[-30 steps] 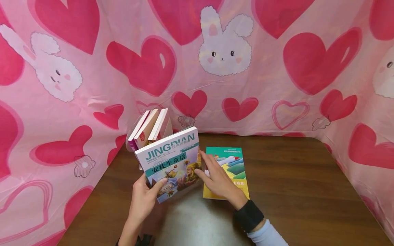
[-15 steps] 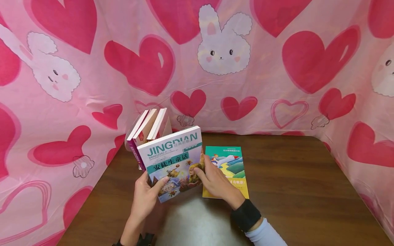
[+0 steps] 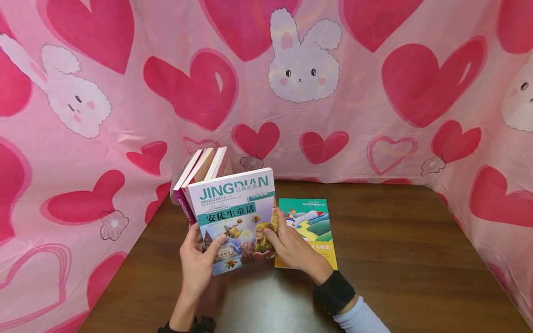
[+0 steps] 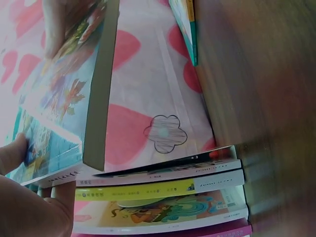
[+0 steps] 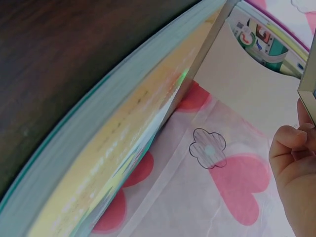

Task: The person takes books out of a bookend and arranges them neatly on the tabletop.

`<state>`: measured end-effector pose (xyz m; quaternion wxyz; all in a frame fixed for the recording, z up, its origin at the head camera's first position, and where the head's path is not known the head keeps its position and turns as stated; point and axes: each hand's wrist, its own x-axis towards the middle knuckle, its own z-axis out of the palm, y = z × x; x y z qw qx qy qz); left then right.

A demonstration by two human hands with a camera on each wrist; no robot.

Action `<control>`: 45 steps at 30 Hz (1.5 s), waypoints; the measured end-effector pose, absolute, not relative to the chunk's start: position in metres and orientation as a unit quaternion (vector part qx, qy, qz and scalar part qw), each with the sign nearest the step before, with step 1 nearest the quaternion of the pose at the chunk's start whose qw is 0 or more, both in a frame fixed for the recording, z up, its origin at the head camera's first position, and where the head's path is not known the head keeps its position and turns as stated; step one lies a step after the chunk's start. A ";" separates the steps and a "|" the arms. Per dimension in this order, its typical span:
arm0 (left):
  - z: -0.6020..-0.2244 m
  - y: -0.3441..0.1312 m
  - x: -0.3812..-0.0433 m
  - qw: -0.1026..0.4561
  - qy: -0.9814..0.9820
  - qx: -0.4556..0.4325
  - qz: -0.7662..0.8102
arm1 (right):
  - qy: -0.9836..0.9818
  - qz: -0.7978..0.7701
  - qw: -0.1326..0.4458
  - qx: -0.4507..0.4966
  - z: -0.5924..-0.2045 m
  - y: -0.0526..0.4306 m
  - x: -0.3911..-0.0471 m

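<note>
A paperback with a white and teal "JINGDIAN" cover [image 3: 237,222] is held up, slightly tilted, above the table. My left hand [image 3: 196,261] grips its lower left side, thumb on the front cover. On the right edge, my right hand [image 3: 294,245] pinches it, thumb on the cover and fingers behind. The left wrist view has the same paperback [image 4: 59,108] at upper left, near the left hand [image 4: 29,210]. In the right wrist view the right hand [image 5: 296,173] shows at the right edge, with only a sliver of the paperback visible.
Behind the held paperback, several books [image 3: 197,169] stand leaning at the left; their spines, one yellow [image 4: 143,191], show in the left wrist view. A green and yellow book [image 3: 308,219] lies flat on the brown wooden table [image 3: 395,249]. Pink heart-patterned cloth [image 3: 358,97] surrounds the table.
The right hand's fingers have moved from straight beside the paperback to behind its right edge. The paperback has shifted slightly right and turned a little more upright. The other books have stayed put.
</note>
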<state>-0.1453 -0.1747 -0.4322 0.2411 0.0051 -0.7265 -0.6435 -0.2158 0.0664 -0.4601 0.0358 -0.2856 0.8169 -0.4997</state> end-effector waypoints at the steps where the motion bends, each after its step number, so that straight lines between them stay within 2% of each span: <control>1: -0.433 -0.174 -0.146 0.241 -0.722 0.002 -0.648 | 0.816 -0.501 0.032 -0.286 -0.460 0.066 -0.216; 15: -0.428 -0.174 -0.146 0.157 -0.736 -0.023 -0.658 | 0.813 -0.507 0.013 -0.287 -0.466 0.073 -0.216; 27: -0.424 -0.179 -0.146 0.143 -0.795 -0.052 -0.588 | 0.821 -0.506 0.027 -0.262 -0.464 0.083 -0.217; 39: -0.425 -0.178 -0.148 0.122 -0.819 -0.042 -0.559 | 0.824 -0.503 0.022 -0.259 -0.466 0.086 -0.218; 45: -0.425 -0.174 -0.150 0.132 -0.822 -0.028 -0.554 | 0.824 -0.508 0.026 -0.251 -0.466 0.088 -0.218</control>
